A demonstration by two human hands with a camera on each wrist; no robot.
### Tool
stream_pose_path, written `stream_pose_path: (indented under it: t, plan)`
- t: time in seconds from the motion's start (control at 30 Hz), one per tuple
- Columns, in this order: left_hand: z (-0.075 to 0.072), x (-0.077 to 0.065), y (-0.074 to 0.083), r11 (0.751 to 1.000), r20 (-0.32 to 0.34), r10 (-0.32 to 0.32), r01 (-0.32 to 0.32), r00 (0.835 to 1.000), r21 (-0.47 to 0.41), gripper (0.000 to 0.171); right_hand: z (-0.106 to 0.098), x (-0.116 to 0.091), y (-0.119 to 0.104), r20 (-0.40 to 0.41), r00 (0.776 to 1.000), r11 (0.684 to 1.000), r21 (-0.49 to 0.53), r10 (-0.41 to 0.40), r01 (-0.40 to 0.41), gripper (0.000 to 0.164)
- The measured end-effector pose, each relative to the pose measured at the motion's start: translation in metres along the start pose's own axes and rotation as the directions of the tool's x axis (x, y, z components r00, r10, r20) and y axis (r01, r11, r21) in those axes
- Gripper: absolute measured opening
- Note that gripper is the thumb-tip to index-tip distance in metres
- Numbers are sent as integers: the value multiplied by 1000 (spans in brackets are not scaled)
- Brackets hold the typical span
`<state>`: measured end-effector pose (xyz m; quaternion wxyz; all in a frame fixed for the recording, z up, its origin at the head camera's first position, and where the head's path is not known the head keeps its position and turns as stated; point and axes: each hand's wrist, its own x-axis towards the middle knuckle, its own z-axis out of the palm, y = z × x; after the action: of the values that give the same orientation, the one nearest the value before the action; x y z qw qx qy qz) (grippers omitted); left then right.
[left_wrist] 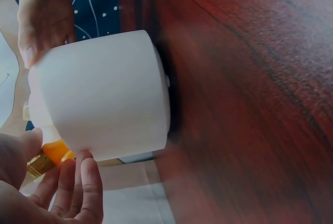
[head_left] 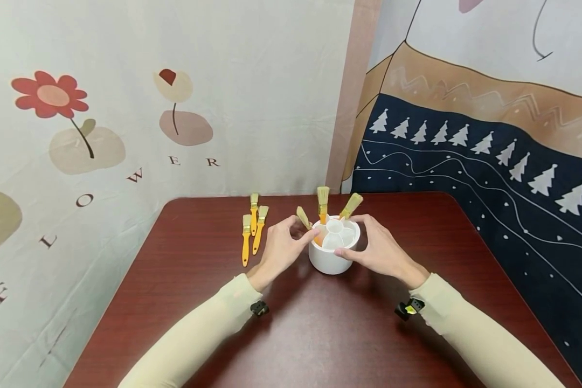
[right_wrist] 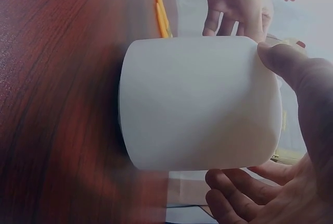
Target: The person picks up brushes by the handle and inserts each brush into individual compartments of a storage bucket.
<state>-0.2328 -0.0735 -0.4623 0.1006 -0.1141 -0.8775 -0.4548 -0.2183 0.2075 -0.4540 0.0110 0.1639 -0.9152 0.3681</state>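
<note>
A white round brush holder (head_left: pixel 331 264) with several rounded compartments stands upright on the table. My left hand (head_left: pixel 283 242) grips its left side, thumb at the rim and fingers against the outer wall. From the right, my right hand (head_left: pixel 383 250) holds it, with the thumb on the front rim and the fingers round the far side. Three paintbrushes stand in it bristles up: a left brush (head_left: pixel 303 216) leaning out beside my left thumb, a middle brush (head_left: pixel 323 200) nearly upright, and a right brush (head_left: pixel 352 205) tilted right. In the left wrist view, an orange handle (left_wrist: pixel 54 151) shows between left thumb and fingers.
Left of the holder, three more yellow-handled paintbrushes (head_left: pixel 254 229) lie on the dark red wooden table (head_left: pixel 320 334), bristles toward the back. A pale flower-print cloth (head_left: pixel 271 97) hangs behind the table, and a dark blue tree-print cloth (head_left: pixel 465 167) hangs at the right.
</note>
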Motion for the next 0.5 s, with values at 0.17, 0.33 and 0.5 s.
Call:
stream_pose_path:
  t: [0.17, 0.33, 0.5]
  plan:
    - [1, -1, -1, 1000, 5, -12, 12, 1000, 0, 31, 1, -1, -1, -2, 1000, 1000, -8, 4, -4, 96]
    - [-2, -1, -1, 1000, 18, -9, 9, 1000, -6, 31, 1, -1, -2, -7, 1000, 1000, -15, 13, -14, 97]
    - [-8, -1, -3, 1000, 49, 6, -4, 999, -31, 34, 2, -1, -3, -12, 999, 999, -23, 29, -29, 99]
